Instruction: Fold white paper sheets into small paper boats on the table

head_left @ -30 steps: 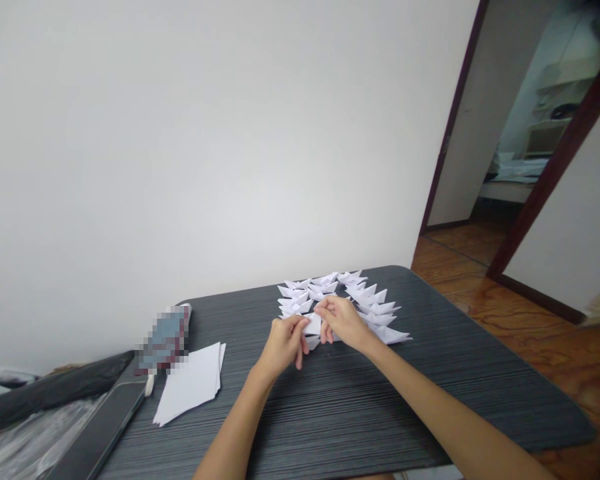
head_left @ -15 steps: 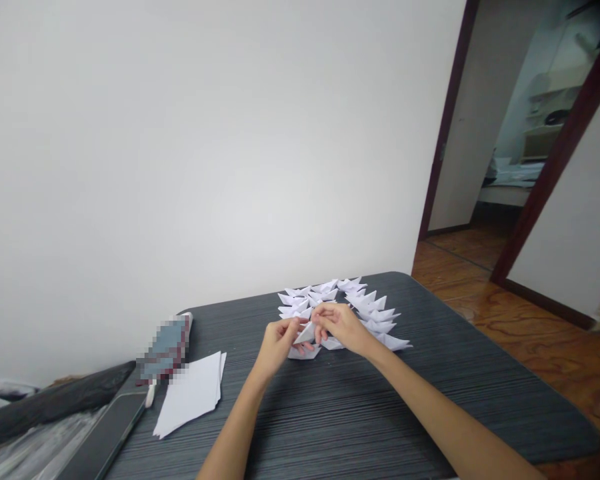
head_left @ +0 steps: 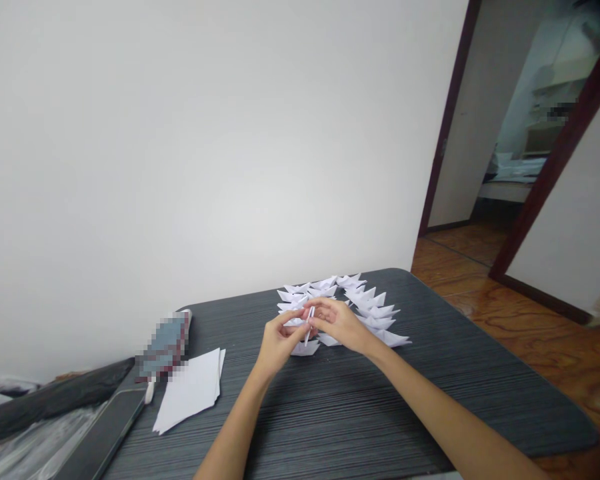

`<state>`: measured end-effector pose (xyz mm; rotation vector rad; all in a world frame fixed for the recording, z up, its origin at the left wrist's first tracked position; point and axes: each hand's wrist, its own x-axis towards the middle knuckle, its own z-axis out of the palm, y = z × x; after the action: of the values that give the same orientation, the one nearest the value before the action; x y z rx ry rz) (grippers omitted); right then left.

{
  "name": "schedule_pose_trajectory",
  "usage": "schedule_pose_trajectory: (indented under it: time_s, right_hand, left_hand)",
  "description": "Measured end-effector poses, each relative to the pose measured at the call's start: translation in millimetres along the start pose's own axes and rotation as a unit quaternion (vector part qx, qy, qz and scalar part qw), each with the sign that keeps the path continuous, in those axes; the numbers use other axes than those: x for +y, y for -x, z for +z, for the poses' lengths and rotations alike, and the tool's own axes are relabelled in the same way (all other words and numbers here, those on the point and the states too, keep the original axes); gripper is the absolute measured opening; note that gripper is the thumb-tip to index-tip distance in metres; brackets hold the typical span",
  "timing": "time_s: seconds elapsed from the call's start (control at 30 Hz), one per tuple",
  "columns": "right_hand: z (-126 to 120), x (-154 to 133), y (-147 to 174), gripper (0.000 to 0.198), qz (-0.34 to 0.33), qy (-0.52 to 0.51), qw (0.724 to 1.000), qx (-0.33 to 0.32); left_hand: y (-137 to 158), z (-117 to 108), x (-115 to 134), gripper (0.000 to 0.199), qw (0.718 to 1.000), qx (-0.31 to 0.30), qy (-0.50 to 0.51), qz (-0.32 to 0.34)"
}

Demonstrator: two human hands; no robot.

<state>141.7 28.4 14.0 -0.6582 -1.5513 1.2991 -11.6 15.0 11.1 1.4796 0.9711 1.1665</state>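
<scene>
Between my two hands is a small folded white paper (head_left: 310,317), turned nearly edge-on to me. My left hand (head_left: 281,339) pinches it from the left with thumb and fingers. From the right, my right hand (head_left: 341,323) grips the same paper, its thumb close to the left thumb. Parts of the paper are hidden behind the fingers. Just beyond and around my hands stand several white paper boats (head_left: 375,311) in rows, some covered by my hands. One paper boat (head_left: 305,349) lies right below my fingers.
The dark wood-grain table (head_left: 360,413) carries a stack of white paper sheets (head_left: 190,390) on the left. Behind it lies a blue-and-red pouch (head_left: 166,345), blurred out. A phone-like dark slab (head_left: 103,433) rests at the left edge. A white wall (head_left: 205,147) rises behind the table.
The folded paper has turned from showing its flat side to nearly edge-on. My right hand's fingers have shifted to spread behind it, and both thumbs have come together on it.
</scene>
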Motion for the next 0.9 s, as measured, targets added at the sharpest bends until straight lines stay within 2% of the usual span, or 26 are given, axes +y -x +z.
schedule_pose_trajectory:
  time_s: [0.2, 0.3, 0.4, 0.5, 0.57, 0.67, 0.77, 0.9]
  right_hand:
    - [8.2, 9.3, 0.8, 0.026, -0.057, 0.141, 0.982, 0.108]
    - [11.0, 9.7, 1.4, 0.019, -0.095, 0.153, 0.976, 0.124]
    - [8.3, 6.0, 1.1, 0.019, -0.137, 0.152, 0.972, 0.115]
    - [3.4, 3.4, 0.9, 0.022, -0.156, 0.18, 0.965, 0.106]
    - [1.5, 3.7, 1.1, 0.023, -0.164, 0.194, 0.962, 0.101]
    - [2.8, 6.4, 1.3, 0.02, -0.152, 0.178, 0.969, 0.081]
    - [7.2, 10.8, 0.0, 0.012, -0.105, 0.095, 0.986, 0.084]
    - [9.0, 18.3, -3.1, 0.03, -0.009, -0.035, 0.995, 0.09]
  left_hand:
    - [1.7, 3.8, -2.3, 0.044, 0.995, 0.064, -0.02, 0.07]
    - [2.9, 5.9, -0.6, 0.038, 0.993, 0.072, -0.028, 0.086]
    - [2.4, 5.5, 0.9, 0.035, 0.997, 0.064, 0.013, 0.052]
    - [0.5, 2.4, -1.1, 0.039, 0.996, 0.057, 0.073, -0.008]
    - [-1.0, 0.4, -3.7, 0.037, 0.993, 0.065, 0.098, -0.026]
    - [-2.9, 0.0, -6.4, 0.032, 0.992, 0.087, 0.089, -0.018]
    - [-3.4, 2.3, -5.7, 0.03, 0.994, 0.095, 0.045, 0.015]
    - [-2.3, 4.4, -3.6, 0.039, 0.995, 0.083, 0.032, 0.036]
